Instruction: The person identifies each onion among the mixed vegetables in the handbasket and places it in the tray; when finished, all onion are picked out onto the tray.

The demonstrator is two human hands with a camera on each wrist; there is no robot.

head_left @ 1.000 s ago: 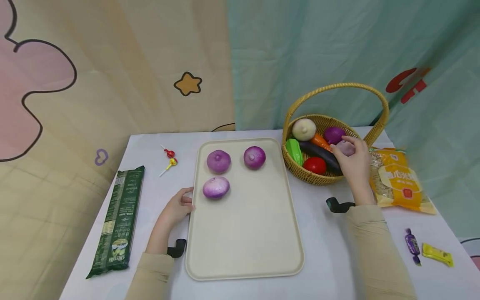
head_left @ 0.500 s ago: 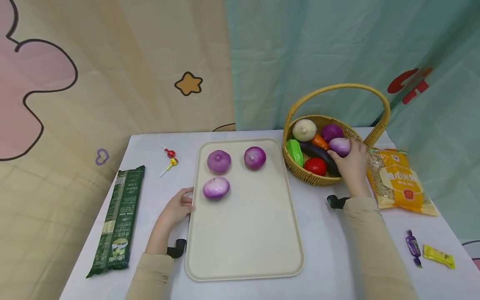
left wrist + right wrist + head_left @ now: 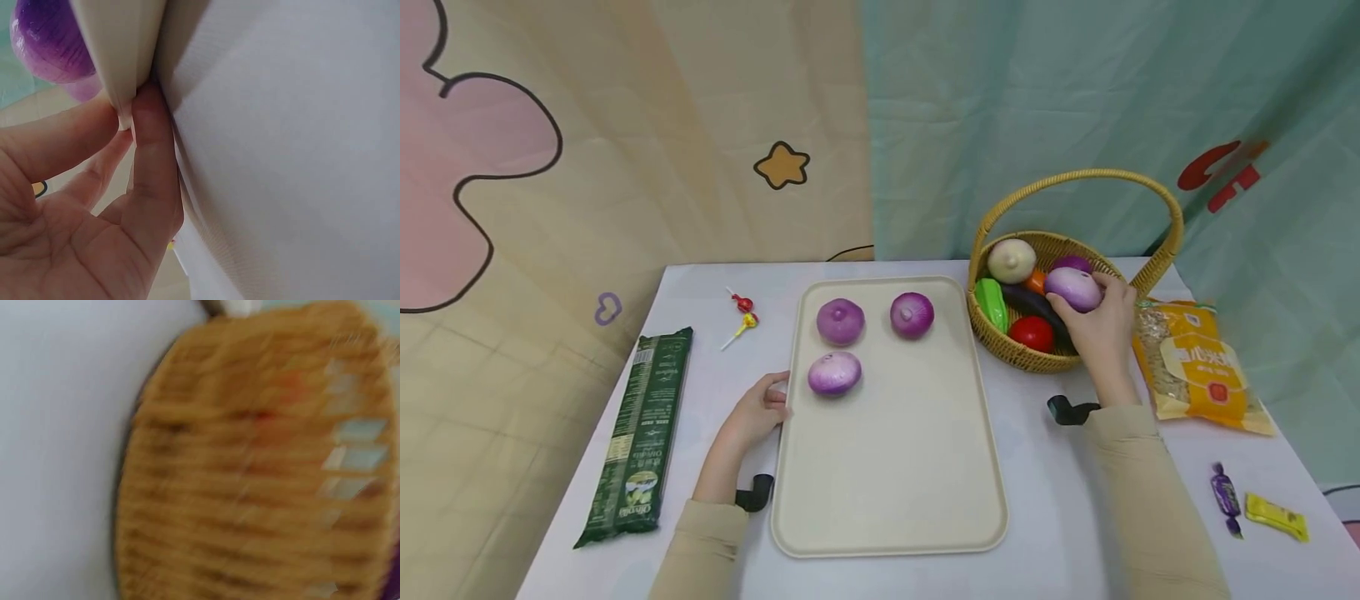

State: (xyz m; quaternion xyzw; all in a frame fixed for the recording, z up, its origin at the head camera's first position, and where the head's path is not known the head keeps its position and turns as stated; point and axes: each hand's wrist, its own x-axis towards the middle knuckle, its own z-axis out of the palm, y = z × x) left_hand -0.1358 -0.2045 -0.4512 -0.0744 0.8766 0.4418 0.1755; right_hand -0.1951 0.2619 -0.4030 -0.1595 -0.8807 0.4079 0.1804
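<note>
In the head view my right hand point(image 3: 1103, 329) grips a pale purple onion point(image 3: 1072, 289) between thumb and fingers, over the right side of the wicker basket point(image 3: 1026, 357). Behind it a darker purple onion point(image 3: 1072, 263) is partly covered. My left hand point(image 3: 760, 414) holds the left edge of the cream tray point(image 3: 891, 467). The left wrist view shows the thumb point(image 3: 69, 137) on the rim and a finger under it. On the tray lie three purple onions: one at back left point(image 3: 840, 322), one at back right point(image 3: 912, 315), one below the first point(image 3: 835, 373). The right wrist view shows only blurred basket weave point(image 3: 250, 487).
The basket also holds a white round vegetable point(image 3: 1011, 260), a green pepper point(image 3: 992, 305), an eggplant point(image 3: 1028, 301), a tomato point(image 3: 1032, 332) and something orange. A green packet point(image 3: 638, 442) and lollipops point(image 3: 745, 321) lie left; a yellow grain bag point(image 3: 1202, 367) and candies point(image 3: 1227, 500) lie right.
My right hand has taken hold of the pale onion and shifted it slightly left and up, so it covers more of the onion behind. The left hand stays at the tray edge.
</note>
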